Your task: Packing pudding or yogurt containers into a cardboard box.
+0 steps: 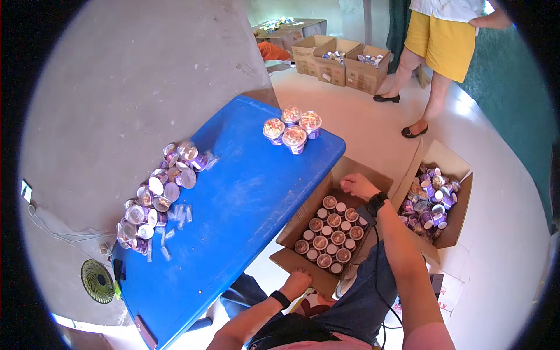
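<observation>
An open cardboard box [294,262] stands in front of me beside the table, packed with rows of small cups [333,220]; some show clear lids over brown contents, others pale round ends. At the box's near edge, my left hand [296,284] is closed with its fingers curled on the cardboard. My right hand [359,185] is over the far end of the box, its fingers bent together; whatever they hold, if anything, is hidden. Each wrist wears a black band, and a cable runs down from the right one.
A blue table [233,192] bears several lidded cups [294,137] and a pile of purple cups [166,192] with small clear pieces. Another box [458,224] of purple cups is at right. Beyond are boxes [364,76] and a person in yellow shorts [440,44]. A green fan [97,281] is at left.
</observation>
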`<state>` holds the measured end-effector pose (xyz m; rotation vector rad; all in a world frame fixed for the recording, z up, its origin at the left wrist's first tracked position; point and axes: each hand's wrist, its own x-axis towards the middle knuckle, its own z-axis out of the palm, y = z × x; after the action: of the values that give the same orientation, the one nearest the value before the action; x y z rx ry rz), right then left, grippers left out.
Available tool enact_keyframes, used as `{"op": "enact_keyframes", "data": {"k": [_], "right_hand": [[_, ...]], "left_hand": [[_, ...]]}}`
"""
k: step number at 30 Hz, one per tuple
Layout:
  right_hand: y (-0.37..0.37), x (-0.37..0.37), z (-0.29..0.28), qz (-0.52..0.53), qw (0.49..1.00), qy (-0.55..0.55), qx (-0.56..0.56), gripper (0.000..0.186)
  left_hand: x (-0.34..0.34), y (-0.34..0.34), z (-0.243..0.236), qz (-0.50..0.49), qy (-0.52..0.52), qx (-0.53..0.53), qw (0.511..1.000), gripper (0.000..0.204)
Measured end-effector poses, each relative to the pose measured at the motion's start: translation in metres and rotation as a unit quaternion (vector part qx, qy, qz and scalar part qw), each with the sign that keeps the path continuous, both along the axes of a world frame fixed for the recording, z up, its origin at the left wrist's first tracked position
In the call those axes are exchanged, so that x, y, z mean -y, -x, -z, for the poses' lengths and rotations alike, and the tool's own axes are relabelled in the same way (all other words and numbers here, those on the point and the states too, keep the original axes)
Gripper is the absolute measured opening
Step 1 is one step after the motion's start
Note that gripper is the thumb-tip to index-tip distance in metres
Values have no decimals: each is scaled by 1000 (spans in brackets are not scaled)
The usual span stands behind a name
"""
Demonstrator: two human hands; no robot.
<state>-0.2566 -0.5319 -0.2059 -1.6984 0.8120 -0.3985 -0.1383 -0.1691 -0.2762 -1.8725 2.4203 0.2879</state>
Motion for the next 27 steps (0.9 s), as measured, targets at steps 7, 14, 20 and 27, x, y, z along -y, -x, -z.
{"op": "enact_keyframes", "data": {"k": [7,14,20,27], "right_hand": [[-9,3,9,-34,976,187,-110,28],[-13,0,4,-23,968,226,-108,29],[-18,5,4,-21,972,214,-98,31],[-18,0,-20,3,973,216,-81,32]], "left_hand": [[6,5,-29,37,-119,35,992,9],[102,22,-161,-92,-38,-252,963,38],[224,-35,-228,-131,332,-136,924,52],[288,-89,-205,-267,342,44,900,65]]}}
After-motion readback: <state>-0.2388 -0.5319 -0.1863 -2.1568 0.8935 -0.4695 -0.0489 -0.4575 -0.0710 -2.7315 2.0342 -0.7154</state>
